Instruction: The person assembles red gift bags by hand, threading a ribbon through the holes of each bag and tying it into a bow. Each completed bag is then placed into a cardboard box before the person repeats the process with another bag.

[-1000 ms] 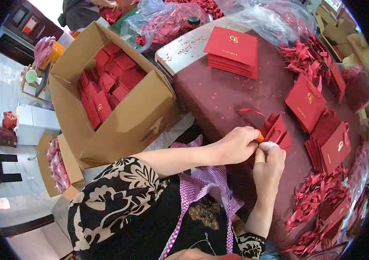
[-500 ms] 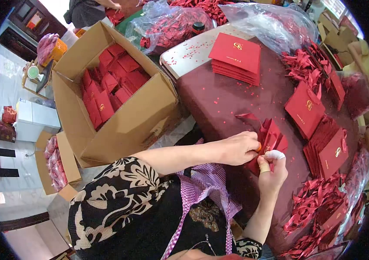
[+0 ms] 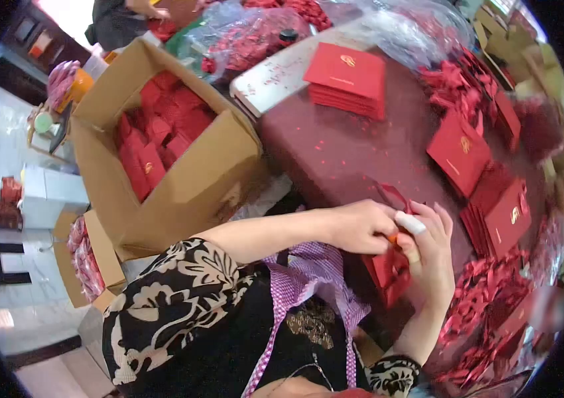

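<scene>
Left hand and right hand both pinch one red bag, clamped between the fingers. Carton beyond left knuckles looks part-filled. Flat stacks and ribbon heaps past fingertips look unworked; plenty left.
</scene>
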A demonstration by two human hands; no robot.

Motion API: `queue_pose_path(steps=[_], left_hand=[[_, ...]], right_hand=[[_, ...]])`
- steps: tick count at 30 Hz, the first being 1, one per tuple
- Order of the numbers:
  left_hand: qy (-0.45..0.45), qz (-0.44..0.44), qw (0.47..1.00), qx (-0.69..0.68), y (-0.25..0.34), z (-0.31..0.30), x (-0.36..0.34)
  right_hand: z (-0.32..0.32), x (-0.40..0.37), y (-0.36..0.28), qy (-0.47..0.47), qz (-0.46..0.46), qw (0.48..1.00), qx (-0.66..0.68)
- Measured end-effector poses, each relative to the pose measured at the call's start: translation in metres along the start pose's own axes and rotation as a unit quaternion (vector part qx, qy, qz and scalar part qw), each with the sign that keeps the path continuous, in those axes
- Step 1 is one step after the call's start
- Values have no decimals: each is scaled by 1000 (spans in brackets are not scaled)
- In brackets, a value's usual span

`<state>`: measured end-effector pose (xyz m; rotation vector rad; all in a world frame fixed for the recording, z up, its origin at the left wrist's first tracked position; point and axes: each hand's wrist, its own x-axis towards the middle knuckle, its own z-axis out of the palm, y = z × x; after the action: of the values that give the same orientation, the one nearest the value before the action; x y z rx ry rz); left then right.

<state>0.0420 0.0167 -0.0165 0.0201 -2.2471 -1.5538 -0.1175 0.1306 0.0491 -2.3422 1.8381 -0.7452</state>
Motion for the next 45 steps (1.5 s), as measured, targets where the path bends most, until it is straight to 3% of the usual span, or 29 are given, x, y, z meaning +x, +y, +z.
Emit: queue_pose_path(steps=[3,9,11,13,18,20,22,24,25,28,29,32,33,34,35,36,38,39,41,42,45], left_hand=[[8,8,999,-37,-4,-6,-4],[-41,-124,973,-189,-15,-8,-4],[87,-240,931,-261,-20,-20,-2],[249,-245,839,-418,-36,-50,-3],[234,-209,842,-439,-42,-64,-7],[276,-238,910,-197,-37,-54,4],[293,-223,929,14,-29,-50,6],[283,-232,930,-22,-22,-45,2],[278,-242,928,-57,-17,-42,-1],[95,-285,929,-217,-6,-25,-7],[61,-297,917,-257,-12,-17,-11],[91,-310,872,-369,-17,-7,-15],[127,-261,861,-417,18,2,-2],[118,-236,880,-396,14,3,-3],[108,-212,896,-375,8,2,-4],[118,-188,875,-430,13,5,-1],[147,-206,879,-404,21,5,5],[141,-164,880,-424,23,9,9],[124,-191,889,-397,4,12,-2],[110,-151,900,-394,3,14,-4],[108,-136,904,-391,0,19,-3]], right_hand=[[-3,-6,3,4,-4,999,37],[10,-21,13,-31,6,988,148],[8,-28,16,-57,6,986,154],[8,-34,18,-36,3,977,210],[16,-43,31,35,82,967,239],[19,-41,37,58,100,970,216],[20,-39,40,86,168,954,232],[14,-39,39,70,298,906,293],[17,-40,42,85,312,897,303],[23,-37,40,94,327,877,340],[24,-33,39,90,288,906,296],[30,-27,31,114,271,899,326],[27,-26,27,128,280,870,386],[24,-25,23,143,290,836,443],[27,-27,25,144,283,836,448],[29,-29,25,140,289,823,469],[31,-30,22,139,266,755,583],[40,-30,23,146,264,754,583],[45,-30,23,160,262,733,607],[48,-30,22,196,268,724,604],[56,-29,20,253,271,721,585]])
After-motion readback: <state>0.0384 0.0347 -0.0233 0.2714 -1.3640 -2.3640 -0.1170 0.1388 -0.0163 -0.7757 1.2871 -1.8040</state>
